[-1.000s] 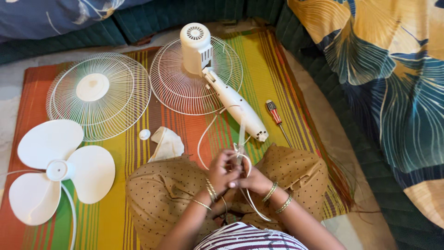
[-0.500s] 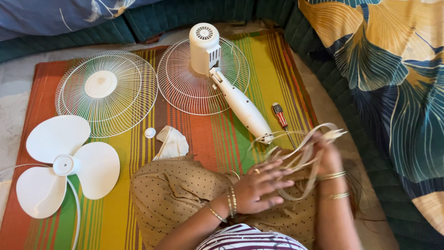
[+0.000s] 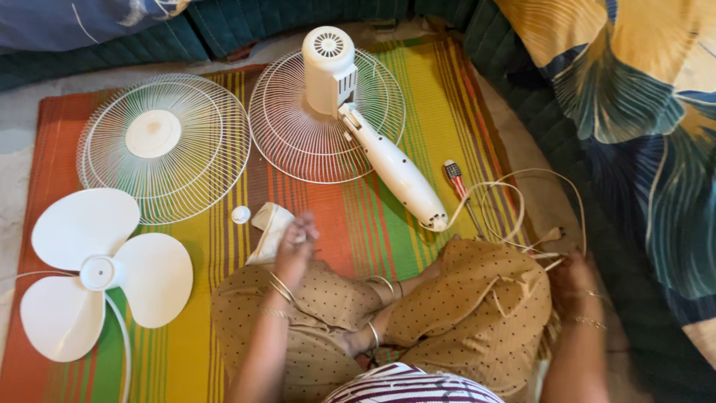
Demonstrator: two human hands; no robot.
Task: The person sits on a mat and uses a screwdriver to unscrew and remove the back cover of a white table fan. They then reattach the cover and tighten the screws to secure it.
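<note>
A striped mat (image 3: 418, 97) in orange, green and yellow lies on the floor, with dark green cushions around it. The cord (image 3: 501, 195) is white and thin, in loose loops from the fan body (image 3: 388, 160) to the right hand (image 3: 570, 272), which closes on its end beside the right knee. The left hand (image 3: 293, 250) is half curled, touching a white cone part (image 3: 268, 227) just above the left knee.
</note>
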